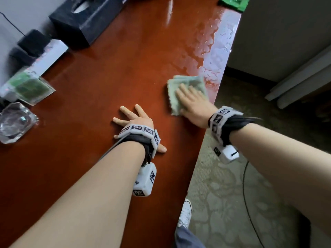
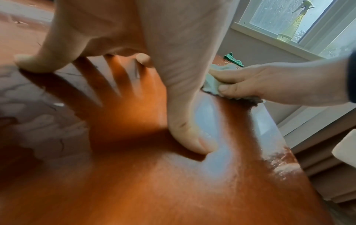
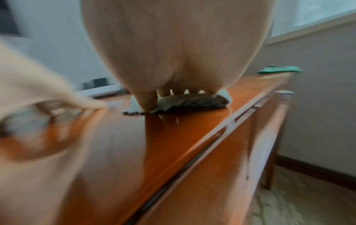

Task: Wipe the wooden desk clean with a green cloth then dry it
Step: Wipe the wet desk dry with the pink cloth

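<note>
Cloth (image 1: 186, 92), pale green and folded into a thick pad, lies flat under the right hand (image 1: 192, 102), whose fingers are spread straight and press it onto the wooden desk (image 1: 111, 77) beside the desk's front edge. In the left wrist view the thumb and fingertips look slightly bent over the pad's near edge. It looks soft, light and limp, so it should bunch or unfold if dragged by a corner; a flat palm over the middle of the fold seems the surest hold. The desk is a glossy reddish-brown top, hard and smooth, likely slick where wet. Just beyond the right hand's fingertips, streaks and beads of water (image 1: 215, 56) sit along the edge, so drying appears unfinished. The left hand (image 1: 138, 120) rests beside the right, palm down, fingers splayed on bare wood, holding nothing. Far past the right hand, at the desk's end, a brighter green cloth (image 1: 232, 2) lies crumpled.
</note>
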